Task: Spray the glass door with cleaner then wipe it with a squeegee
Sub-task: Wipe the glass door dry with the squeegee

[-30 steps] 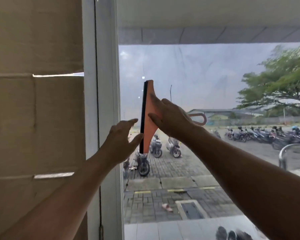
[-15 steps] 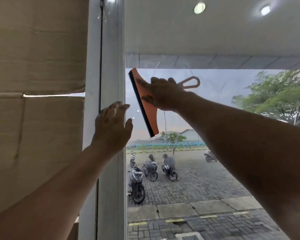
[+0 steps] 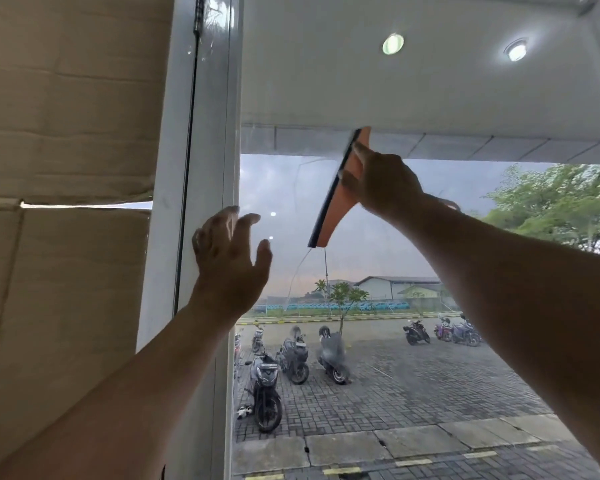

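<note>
While the raised left hand [image 3: 227,258] spreads open, the right hand [image 3: 385,183] grips the squeegee [image 3: 338,211].

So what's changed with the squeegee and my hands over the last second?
The right hand swept the orange squeegee rightward, away from the white door frame, and its blade now leans top-right. The left hand left the squeegee's lower end and lies open at the frame's edge. The right hand's grip is unchanged.
</note>
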